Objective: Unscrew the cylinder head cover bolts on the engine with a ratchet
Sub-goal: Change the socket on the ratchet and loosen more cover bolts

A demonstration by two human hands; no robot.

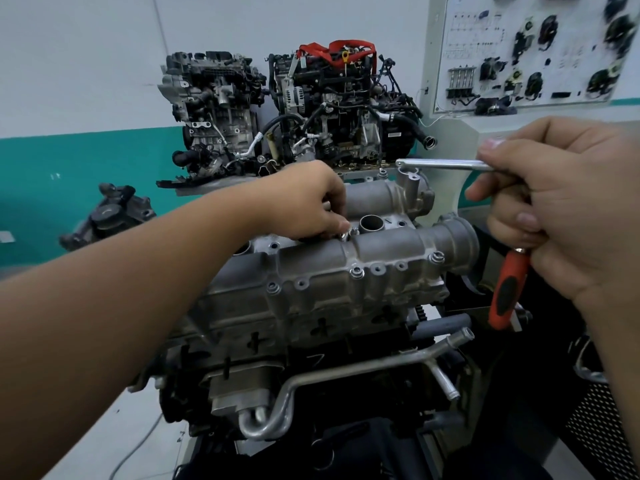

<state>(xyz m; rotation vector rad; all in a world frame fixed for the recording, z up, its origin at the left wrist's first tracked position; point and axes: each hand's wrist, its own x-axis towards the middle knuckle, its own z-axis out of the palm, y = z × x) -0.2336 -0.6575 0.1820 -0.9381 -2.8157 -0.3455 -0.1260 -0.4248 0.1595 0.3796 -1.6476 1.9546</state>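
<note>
Head view, engine: the engine [311, 323] stands in the middle foreground on a stand, its grey cast cylinder head cover [346, 271] on top; an open round tube hole [371, 223] shows in the middle of the cover
Head view, bolts: several flanged cover bolts sit along the near edge of the cover, one [356, 271] near the middle and one [437, 257] toward the right end; empty threaded holes lie between them
Head view, left hand: the left hand [308, 202] reaches over the cover from the left, fingertips curled down and pinching a small bright bolt [344, 234] at the middle of the cover, just left of the tube hole
Head view, right hand: the right hand [561, 209] is raised to the right of the engine, clear of the cover, fingers closed round the ratchet [509, 289]; the red and black grip hangs down below the fist, while a bright steel bar [443, 164] sticks out leftward from between thumb and forefinger; how bar and grip join is hidden in the fist
Head view, pipe: a bent silver coolant pipe [346, 372] runs across the front of the engine
Head view, background: two more engines, a bare grey one [214, 109] and one with red straps [339, 102], stand by the white and teal wall; a display board of parts [533, 50] hangs at upper right
</note>
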